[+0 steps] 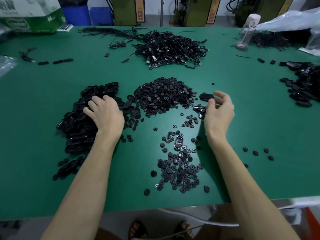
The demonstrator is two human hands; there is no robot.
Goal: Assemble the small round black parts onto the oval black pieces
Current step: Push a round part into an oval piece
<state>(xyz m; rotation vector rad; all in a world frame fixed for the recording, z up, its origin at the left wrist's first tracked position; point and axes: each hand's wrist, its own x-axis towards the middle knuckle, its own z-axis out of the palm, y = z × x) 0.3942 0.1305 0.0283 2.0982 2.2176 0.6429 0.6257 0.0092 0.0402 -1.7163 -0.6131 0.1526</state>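
Note:
A heap of oval black pieces lies at the left of the green table; my left hand rests on it with fingers dug in among the ovals. In the middle sits a mound of small round black parts, and more round parts are scattered near the front edge. My right hand holds one oval black piece at its fingertips, just right of the mound. Under that hand lie two shiny oval pieces. Another oval piece with a round part in it lies among the front scatter.
A tangle of black cables sits at the back centre. More black oval pieces pile up at the right edge. A clear water bottle stands at the back right, a green and white box at the back left.

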